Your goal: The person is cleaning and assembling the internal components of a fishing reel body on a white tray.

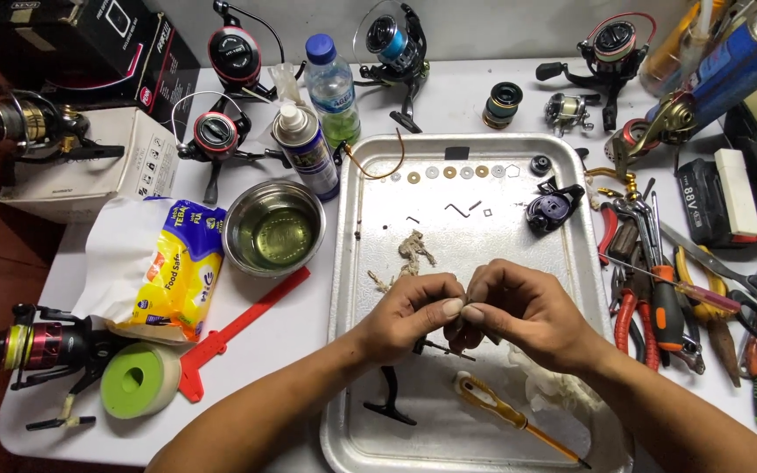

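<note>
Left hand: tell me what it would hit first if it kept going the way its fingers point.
The left hand points toward the person's right, fingertip to fingertip with the right hand over the metal tray. It would meet the right hand's fingers first, with a small dark part pinched between them; exact contact is unclear.

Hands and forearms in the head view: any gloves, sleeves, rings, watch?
Both bare. The left hand and right hand have no gloves, and no rings show on the fingers. Both forearms are uncovered as far as the frame edge: no sleeves, watch or wristband in view. Nails are short and unpainted.
</note>
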